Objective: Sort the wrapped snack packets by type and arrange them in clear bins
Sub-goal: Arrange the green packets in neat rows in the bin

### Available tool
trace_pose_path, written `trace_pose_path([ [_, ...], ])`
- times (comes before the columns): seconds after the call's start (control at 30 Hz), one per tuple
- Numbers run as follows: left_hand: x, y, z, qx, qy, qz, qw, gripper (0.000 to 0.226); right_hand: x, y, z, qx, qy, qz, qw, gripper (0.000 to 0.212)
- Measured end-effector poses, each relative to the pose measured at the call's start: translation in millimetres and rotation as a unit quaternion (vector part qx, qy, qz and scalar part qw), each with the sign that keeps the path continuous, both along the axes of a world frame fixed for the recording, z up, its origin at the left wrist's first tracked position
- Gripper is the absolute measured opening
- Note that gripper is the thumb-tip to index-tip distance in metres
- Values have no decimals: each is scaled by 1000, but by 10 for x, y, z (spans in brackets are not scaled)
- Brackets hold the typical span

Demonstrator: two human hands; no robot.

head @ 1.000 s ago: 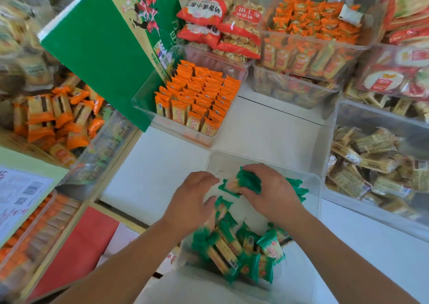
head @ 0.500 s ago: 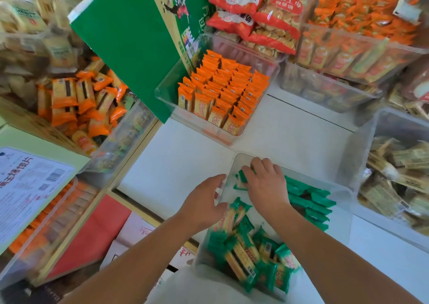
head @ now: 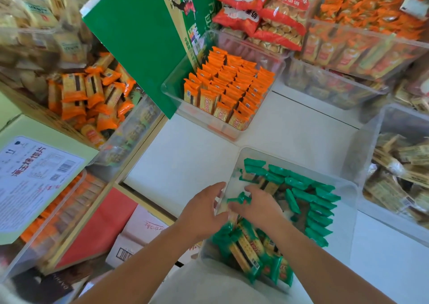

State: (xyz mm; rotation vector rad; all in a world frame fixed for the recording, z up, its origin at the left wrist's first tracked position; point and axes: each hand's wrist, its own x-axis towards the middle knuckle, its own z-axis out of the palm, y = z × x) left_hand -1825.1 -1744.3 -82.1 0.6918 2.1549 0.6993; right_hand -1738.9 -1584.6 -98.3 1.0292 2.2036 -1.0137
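My right hand [head: 257, 208] is back from the packed row [head: 320, 210], now pinching one green packet [head: 240, 199]; left hand [head: 202, 210], fingers loose, rests against the clear bin [head: 348, 210]. Row keeps growing.

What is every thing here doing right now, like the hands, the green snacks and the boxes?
Near clear bin, partly filled.
Green packets in rows, standing on edge along the far and right sides.
Loose green packets, piled at the near end.
Right hand, holding one green packet.
Left hand, at the bin's left wall, grip unclear.
Orange packets, upright in neat rows, filling their bin.
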Motion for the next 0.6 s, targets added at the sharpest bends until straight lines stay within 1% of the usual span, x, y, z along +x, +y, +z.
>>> trace_pose_path([
  [0.1,30,-66,-10,-6,6,11,1000,62,-38,-3,-6,41,-4,11,999,81],
  [0.17,48,-87,-4,-9,9,14,1000,61,-43,-27,11,34,-4,9,999,82],
  [0.3,71,-52,63,-11,11,16,1000,60,-40,-77,-26,-64,33,-64,995,81],
  [0.4,78,-45,87,-19,40,-3,999,65,-26,-27,-21,-102,50,-72,991,93],
  [0.47,78,-55,73,-25,45,-10,999,67,12,42,34,-145,29,-81,986,98],
  [0.53,81,-55,52,-26,24,4,999,67,68,89,101,-171,11,-70,983,94],
  [0.6,91,-47,55,-19,8,15,1000,67,107,99,198,-192,23,-62,979,79],
])
